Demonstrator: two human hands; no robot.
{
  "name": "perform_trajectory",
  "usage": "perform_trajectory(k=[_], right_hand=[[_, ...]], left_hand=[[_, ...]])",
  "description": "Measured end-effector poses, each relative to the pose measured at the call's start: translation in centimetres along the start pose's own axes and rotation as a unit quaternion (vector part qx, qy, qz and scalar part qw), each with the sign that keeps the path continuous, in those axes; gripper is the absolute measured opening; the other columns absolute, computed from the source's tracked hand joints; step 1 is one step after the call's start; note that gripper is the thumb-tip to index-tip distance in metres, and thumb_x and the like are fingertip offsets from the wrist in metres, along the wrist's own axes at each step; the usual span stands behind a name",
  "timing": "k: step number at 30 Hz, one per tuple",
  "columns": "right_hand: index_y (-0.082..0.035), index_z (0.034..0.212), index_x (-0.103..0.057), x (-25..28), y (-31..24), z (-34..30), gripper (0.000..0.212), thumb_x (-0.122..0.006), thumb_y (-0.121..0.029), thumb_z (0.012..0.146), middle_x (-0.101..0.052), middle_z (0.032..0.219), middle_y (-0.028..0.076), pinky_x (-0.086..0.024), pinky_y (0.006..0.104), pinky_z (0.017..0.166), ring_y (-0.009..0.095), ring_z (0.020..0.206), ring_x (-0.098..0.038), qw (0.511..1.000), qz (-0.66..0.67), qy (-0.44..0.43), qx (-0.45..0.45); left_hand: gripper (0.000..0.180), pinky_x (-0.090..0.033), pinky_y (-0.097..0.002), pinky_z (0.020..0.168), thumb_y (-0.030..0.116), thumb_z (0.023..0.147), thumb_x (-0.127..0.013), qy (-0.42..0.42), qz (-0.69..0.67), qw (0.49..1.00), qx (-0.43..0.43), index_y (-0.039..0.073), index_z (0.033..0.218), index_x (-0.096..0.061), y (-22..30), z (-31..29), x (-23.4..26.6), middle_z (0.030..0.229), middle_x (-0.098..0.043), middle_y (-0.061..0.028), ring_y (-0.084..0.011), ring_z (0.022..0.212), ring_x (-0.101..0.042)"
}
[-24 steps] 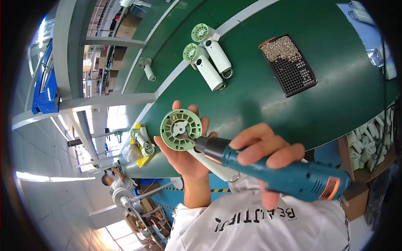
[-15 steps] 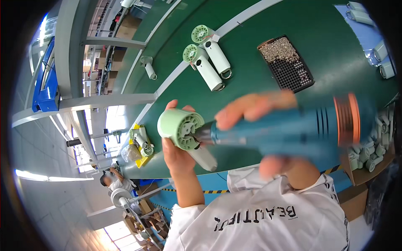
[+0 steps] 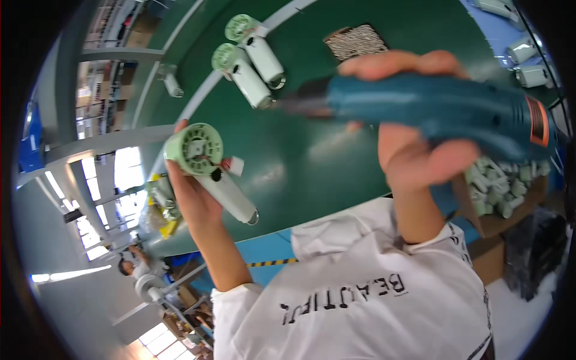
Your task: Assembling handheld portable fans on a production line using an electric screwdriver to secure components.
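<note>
My left hand is closed around the round head of a handheld fan body. Its light green, slotted head faces up, and its white handle slants down to the right with a metal ring at the end. A red wire with a white connector sticks out beside the head. My right hand grips a teal electric screwdriver with an orange band, fingers above and below its body. Its blurred tip points left, in the air and apart from the fan. Two similar fan bodies lie on the green table beyond.
At the far side, a tray of small screws is partly hidden by my right hand. A carton of white-green parts stands at the right. More white pieces lie on a blue sheet. A person is in the left background.
The screwdriver has come away from the fan head and moved up and right. My left hand has turned the fan so its head faces up. The view has shifted right.
</note>
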State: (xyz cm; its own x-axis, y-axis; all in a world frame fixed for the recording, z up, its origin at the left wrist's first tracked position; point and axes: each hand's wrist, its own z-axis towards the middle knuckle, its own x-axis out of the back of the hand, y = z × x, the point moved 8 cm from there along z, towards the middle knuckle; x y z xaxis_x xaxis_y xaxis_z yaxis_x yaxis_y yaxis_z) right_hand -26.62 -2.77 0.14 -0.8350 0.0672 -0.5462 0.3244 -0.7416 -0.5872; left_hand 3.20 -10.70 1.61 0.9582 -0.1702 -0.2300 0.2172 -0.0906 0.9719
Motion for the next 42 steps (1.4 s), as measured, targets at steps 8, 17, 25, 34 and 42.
perform_trajectory(k=[8, 17, 25, 34, 42], right_hand=[[-0.014, 0.118, -0.055, 8.2, -0.9, 0.2, 0.066, -0.045, -0.072, 0.089, -0.064, 0.109, 0.012, -0.051, 0.0409, 0.084, 0.034, 0.106, -0.059, 0.961, 0.02, 0.275, 0.02], [-0.014, 0.119, -0.052, 4.9, -5.2, 0.0, 0.068, -0.051, -0.073, 0.085, -0.049, 0.08, 0.004, -0.038, 0.0305, 0.047, 0.014, 0.048, -0.042, 0.997, 0.022, 0.037, 0.065], [-0.015, 0.115, -0.051, 7.0, -2.4, -1.9, 0.066, -0.044, -0.074, 0.087, -0.049, 0.072, 0.004, -0.036, 0.0294, 0.041, 0.013, 0.04, -0.04, 0.99, -0.032, 0.137, 0.0], [-0.015, 0.115, -0.051, 6.1, -0.4, -2.2, 0.069, -0.042, -0.077, 0.085, -0.049, 0.071, 0.003, -0.036, 0.0295, 0.04, 0.013, 0.041, -0.041, 0.987, -0.056, 0.145, -0.025], [-0.01, 0.12, -0.05, 0.8, -3.4, 1.5, 0.076, -0.049, -0.076, 0.083, -0.05, 0.082, 0.004, -0.039, 0.0292, 0.047, 0.013, 0.052, -0.046, 0.985, 0.169, 0.017, -0.04]], left_hand=[[0.052, -0.045, -0.0589, 0.098, 0.038, 0.103, -0.036, -0.066, -0.164, 0.978, 0.114, 0.021, 0.151, -0.023, -9.2, -1.8, -3.5, 0.137, -0.048, -0.0188, -0.0321, 0.112, -0.057], [0.055, -0.058, -0.0403, 0.076, 0.029, 0.088, -0.066, -0.086, -0.034, 0.994, 0.05, 0.011, 0.133, -0.04, -10.2, 0.4, -2.6, 0.117, -0.055, -0.0134, -0.0251, 0.098, -0.063], [0.053, -0.049, -0.0312, 0.09, 0.017, 0.074, -0.079, -0.129, 0.34, 0.917, -0.163, 0.002, 0.118, -0.054, -8.2, 0.7, -2.9, 0.115, -0.06, -0.01, -0.0205, 0.102, -0.061], [0.054, -0.046, -0.036, 0.094, 0.025, 0.085, -0.073, -0.06, 0.325, 0.931, -0.155, 0.001, 0.125, -0.047, -10.0, 0.3, -6.0, 0.12, -0.059, -0.0174, -0.0289, 0.107, -0.06], [0.037, -0.028, -0.0482, 0.107, 0.022, 0.063, -0.084, -0.152, 0.443, 0.827, -0.312, 0.012, 0.097, -0.074, -3.6, -2.7, -10.7, 0.135, -0.052, -0.0126, -0.0407, 0.133, -0.035]])
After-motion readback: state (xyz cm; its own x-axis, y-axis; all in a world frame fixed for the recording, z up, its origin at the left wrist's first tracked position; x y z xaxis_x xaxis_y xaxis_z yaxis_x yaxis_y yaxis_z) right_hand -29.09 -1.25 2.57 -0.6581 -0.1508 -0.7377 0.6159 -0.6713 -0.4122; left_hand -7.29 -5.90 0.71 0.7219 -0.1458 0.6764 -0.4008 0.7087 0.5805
